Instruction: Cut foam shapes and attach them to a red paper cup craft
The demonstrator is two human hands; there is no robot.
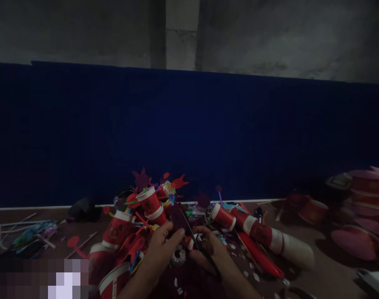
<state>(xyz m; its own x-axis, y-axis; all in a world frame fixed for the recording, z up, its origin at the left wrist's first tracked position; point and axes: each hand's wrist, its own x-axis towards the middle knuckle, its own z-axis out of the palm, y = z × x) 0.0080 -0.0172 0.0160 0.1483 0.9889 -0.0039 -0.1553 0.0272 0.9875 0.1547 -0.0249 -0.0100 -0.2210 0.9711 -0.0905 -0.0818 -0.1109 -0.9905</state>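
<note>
The scene is dim. My left hand (161, 248) pinches a small dark purple paper piece (178, 219) between thumb and fingers. My right hand (210, 249) is closed round the handles of dark scissors (192, 237), whose blades reach up to the purple piece. Both hands hover over a heap of red paper cups (149, 201) with white rims, stuck with coloured sticks and paper shapes. A small roll of tape (178, 256) lies just below my hands.
A long stack of nested red and white cups (264, 235) lies on its side to the right. Pink paper plates and red bowls (358, 241) sit at the far right. Loose sticks and scraps (30, 235) litter the brown table on the left. A dark blue partition (189, 133) stands behind.
</note>
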